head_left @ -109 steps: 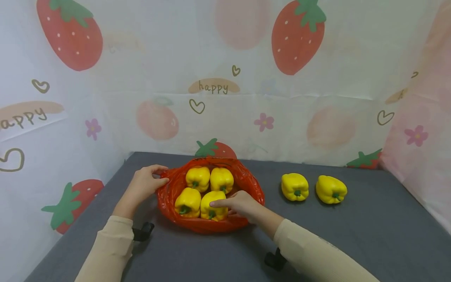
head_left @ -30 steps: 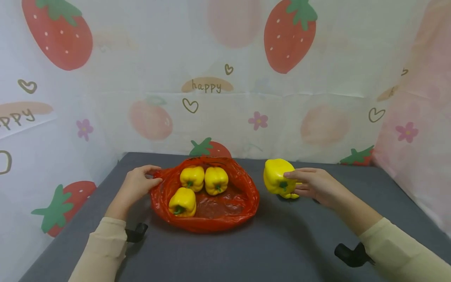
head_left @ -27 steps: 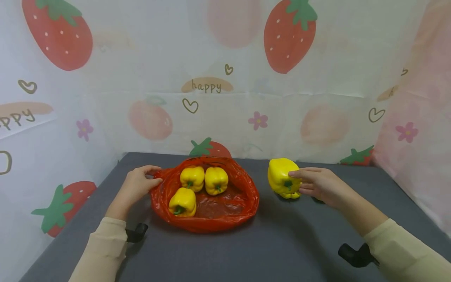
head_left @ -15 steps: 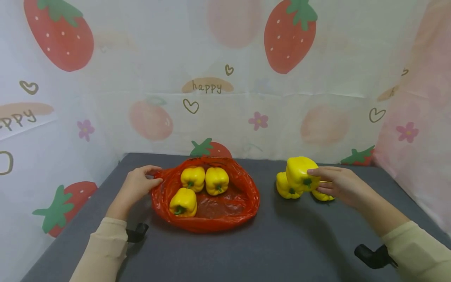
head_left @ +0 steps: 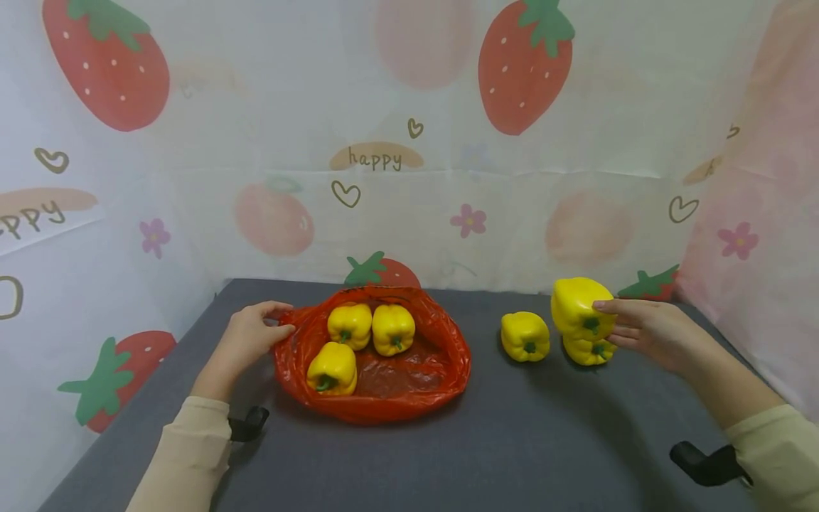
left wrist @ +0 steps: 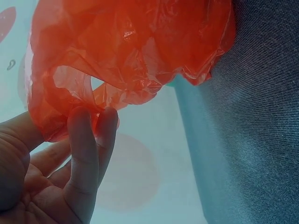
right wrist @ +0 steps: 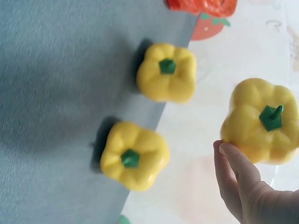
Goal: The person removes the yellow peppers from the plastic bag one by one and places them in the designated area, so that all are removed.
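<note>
My right hand (head_left: pixel 662 336) grips a yellow bell pepper (head_left: pixel 579 304) by its right side and holds it up off the table. In the head view it overlaps another bell pepper (head_left: pixel 590 352) lying behind and below; a further bell pepper (head_left: pixel 525 336) lies just left of that. The right wrist view shows the held bell pepper (right wrist: pixel 252 109) with its green stem toward the camera. At the left, my left hand (head_left: pixel 246 345) pinches the edge of an open red plastic bag (head_left: pixel 384 409). Inside the bag sit three bell peppers (head_left: pixel 332 368). Its handle loop (left wrist: pixel 70 84) shows in the left wrist view.
The dark grey table (head_left: pixel 448 462) runs back to a white curtain (head_left: pixel 269 128) printed with strawberries and hearts, which also stands along both sides. A black wrist mount (head_left: pixel 248 424) sits under the left forearm, another (head_left: pixel 704 464) under the right.
My right hand has taken one bell pepper from the bag's front right and carried it rightward, past the left loose pepper to above the right one. My left hand keeps its hold on the bag.
</note>
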The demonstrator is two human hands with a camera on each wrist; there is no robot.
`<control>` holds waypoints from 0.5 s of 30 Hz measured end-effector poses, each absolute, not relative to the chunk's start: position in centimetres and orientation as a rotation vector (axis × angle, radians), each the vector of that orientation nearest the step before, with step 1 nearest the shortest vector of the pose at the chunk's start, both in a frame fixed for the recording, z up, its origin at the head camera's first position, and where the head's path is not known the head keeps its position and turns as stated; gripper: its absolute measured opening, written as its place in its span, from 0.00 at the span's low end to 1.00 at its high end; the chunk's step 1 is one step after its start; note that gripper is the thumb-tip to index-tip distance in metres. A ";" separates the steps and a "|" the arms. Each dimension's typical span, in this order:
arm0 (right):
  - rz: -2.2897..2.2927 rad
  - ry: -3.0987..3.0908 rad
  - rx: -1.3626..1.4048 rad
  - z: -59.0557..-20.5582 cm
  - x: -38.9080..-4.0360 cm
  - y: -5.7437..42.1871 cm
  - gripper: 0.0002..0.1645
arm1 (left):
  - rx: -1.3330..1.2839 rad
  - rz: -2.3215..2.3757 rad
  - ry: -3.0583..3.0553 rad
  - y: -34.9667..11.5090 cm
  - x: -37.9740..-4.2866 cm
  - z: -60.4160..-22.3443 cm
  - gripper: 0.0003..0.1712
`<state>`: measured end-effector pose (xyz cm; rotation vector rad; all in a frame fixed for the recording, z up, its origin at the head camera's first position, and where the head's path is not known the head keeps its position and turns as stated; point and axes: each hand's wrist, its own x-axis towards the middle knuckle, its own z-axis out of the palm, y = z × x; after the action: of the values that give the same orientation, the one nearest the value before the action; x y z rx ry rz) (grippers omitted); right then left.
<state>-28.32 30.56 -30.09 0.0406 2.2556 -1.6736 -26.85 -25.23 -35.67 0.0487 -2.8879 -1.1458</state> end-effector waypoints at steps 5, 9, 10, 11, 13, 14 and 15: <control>-1.701 2.238 0.107 -30.1 -28.8 32.1 0.53 | 0.048 -1.151 -2.883 -25.3 -26.9 -35.7 0.27; -1.756 2.201 0.135 -30.1 -29.3 33.7 0.39 | 0.046 -1.150 -2.881 -25.3 -26.9 -35.7 0.27; -1.771 2.195 0.138 -30.1 -29.3 34.0 0.33 | 0.043 -1.149 -2.879 -25.3 -26.9 -35.7 0.27; -1.780 2.194 0.138 -30.0 -29.4 34.4 0.30 | 0.043 -1.148 -2.878 -25.3 -27.0 -35.7 0.27; -1.791 2.192 0.139 -30.0 -29.5 35.1 0.25 | 0.039 -1.149 -2.877 -25.3 -27.0 -35.7 0.27; -1.792 2.192 0.140 -30.0 -29.6 35.3 0.26 | 0.036 -1.150 -2.876 -25.3 -27.0 -35.7 0.27; -1.792 2.195 0.150 -30.0 -29.6 35.6 0.25 | 0.037 -1.151 -2.876 -25.3 -27.0 -35.6 0.27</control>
<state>-29.58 35.58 -30.00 0.1501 2.1948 -1.7924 -27.01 -25.34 -35.62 0.0371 -2.8757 -1.1512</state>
